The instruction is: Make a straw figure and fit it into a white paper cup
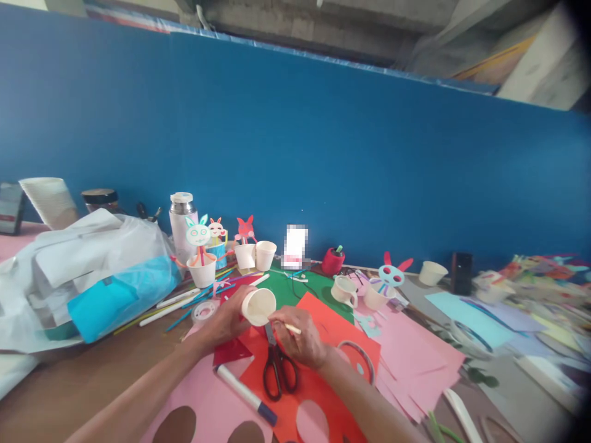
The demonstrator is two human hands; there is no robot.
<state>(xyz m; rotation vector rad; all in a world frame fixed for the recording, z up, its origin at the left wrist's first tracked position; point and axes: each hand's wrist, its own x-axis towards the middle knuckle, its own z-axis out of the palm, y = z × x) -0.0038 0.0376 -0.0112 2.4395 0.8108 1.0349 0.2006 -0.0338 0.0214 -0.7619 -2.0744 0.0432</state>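
My left hand point(232, 317) is wrapped round a white paper cup point(258, 306), which is tilted so that its mouth faces me. In my right hand point(302, 339) a short, thin, pale stick point(292, 329) is pinched; its exact kind is unclear. The right fingertips are at the cup's lower right rim. Just below the cup, black-handled scissors point(272, 363) lie on red paper point(337, 384). A white marker with a dark blue cap point(247, 395) rests at their left. Nearer me, pink paper point(203, 394) has round holes cut in it.
Rabbit figures stand in paper cups at the back, one of them white point(199, 234). A roll of tape point(203, 311) is left of my hands, beside a plastic bag point(152, 258). A mug point(344, 289) stands behind the red paper. A blue partition point(295, 135) closes the back.
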